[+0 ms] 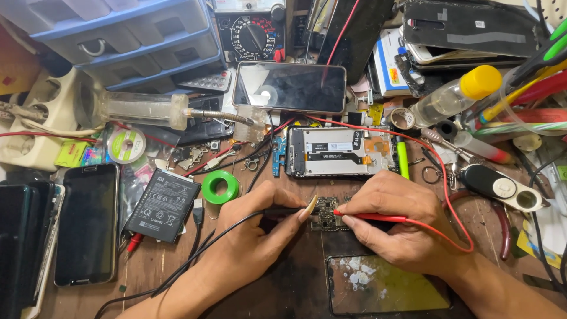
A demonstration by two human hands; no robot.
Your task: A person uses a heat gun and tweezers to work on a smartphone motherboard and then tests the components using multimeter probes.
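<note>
Small dark circuit board (pixel 328 214) being probed on the cluttered wooden surface (pixel 147 266).
Black probe (pixel 283 211) is pinched in the left hand (pixel 251 227), red probe (pixel 369 217) in the right hand (pixel 396 221); steady tip contact is judged necessary next.

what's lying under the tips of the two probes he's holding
A small circuit board on the wooden bench. The left hand and right hand cover its edges, so its full outline is hidden.
</note>
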